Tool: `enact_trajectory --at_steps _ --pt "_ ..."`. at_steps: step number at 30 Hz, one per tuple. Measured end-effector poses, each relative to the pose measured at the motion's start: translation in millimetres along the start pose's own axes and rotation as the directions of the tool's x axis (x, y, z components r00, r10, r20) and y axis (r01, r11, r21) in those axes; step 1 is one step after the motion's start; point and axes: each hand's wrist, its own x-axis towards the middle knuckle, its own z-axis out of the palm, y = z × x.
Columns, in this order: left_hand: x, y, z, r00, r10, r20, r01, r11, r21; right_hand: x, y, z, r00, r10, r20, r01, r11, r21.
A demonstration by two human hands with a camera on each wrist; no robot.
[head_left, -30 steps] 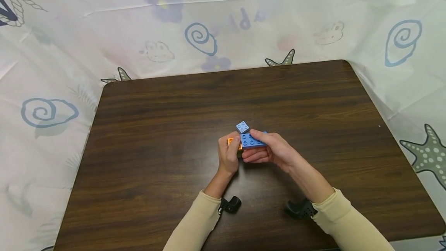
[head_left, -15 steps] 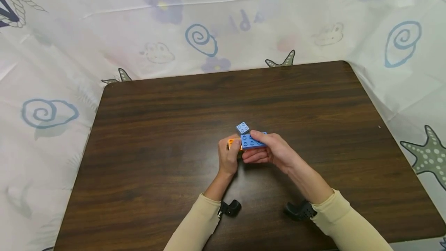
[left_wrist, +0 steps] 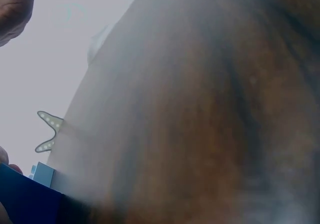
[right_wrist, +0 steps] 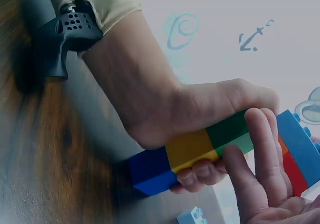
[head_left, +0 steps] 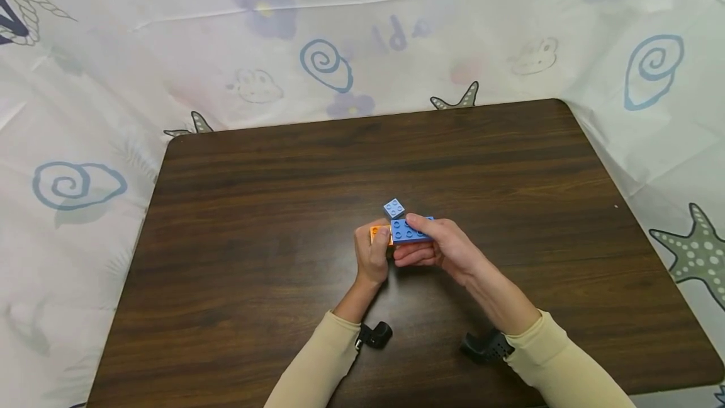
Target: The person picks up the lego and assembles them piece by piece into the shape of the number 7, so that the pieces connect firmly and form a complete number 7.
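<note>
My left hand (head_left: 370,258) grips a stack of toy building bricks, its thumb on an orange brick (head_left: 375,231) at the top. In the right wrist view the stack runs through a dark blue brick (right_wrist: 150,170), a yellow one (right_wrist: 191,150) and a green one (right_wrist: 231,130). My right hand (head_left: 455,249) holds a blue eight-stud brick (head_left: 404,232), thumb over its studs and fingers beneath. The blue brick lies right beside the orange one; a red brick (right_wrist: 295,174) shows under it. The dark blue brick (left_wrist: 30,199) fills the left wrist view's lower corner.
A small light blue four-stud brick (head_left: 394,208) rests on the brown table (head_left: 272,206) just beyond my hands. A white patterned cloth (head_left: 187,49) hangs behind the table. Black wrist cameras (head_left: 376,335) sit at both cuffs, close over the tabletop.
The orange brick's top shows level beside my left thumb, where earlier it was more tilted and covered. Both hands keep almost the same place and hold.
</note>
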Motion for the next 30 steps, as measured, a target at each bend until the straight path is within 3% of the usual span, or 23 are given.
enact_trajectory --at_steps 11,15,19,25,30 --pt "-1.5 1.9 1.5 1.0 -0.004 -0.014 0.005 0.999 0.046 4.1 0.8 4.6 0.997 0.002 -0.075 0.0 1.0 0.024" --pt "-2.6 1.7 2.0 1.0 -0.024 -0.012 0.025 0.999 0.03 4.3 0.1 4.2 0.997 -0.005 -0.075 0.007 0.999 0.037" --pt "-5.6 -1.3 -0.3 0.999 -0.047 -0.001 0.047 0.999 0.005 4.5 -1.6 1.1 0.999 0.017 -0.048 -0.018 1.0 -0.018" --pt "-9.3 -4.5 -7.5 0.996 -0.068 0.059 0.07 0.997 -0.045 5.2 -0.9 -1.5 0.998 0.048 -0.035 -0.05 0.997 -0.066" --pt "-10.0 -2.2 -15.5 0.987 -0.078 0.141 0.098 0.985 -0.14 4.4 -1.4 -5.9 0.998 0.037 -0.057 -0.041 0.997 -0.069"
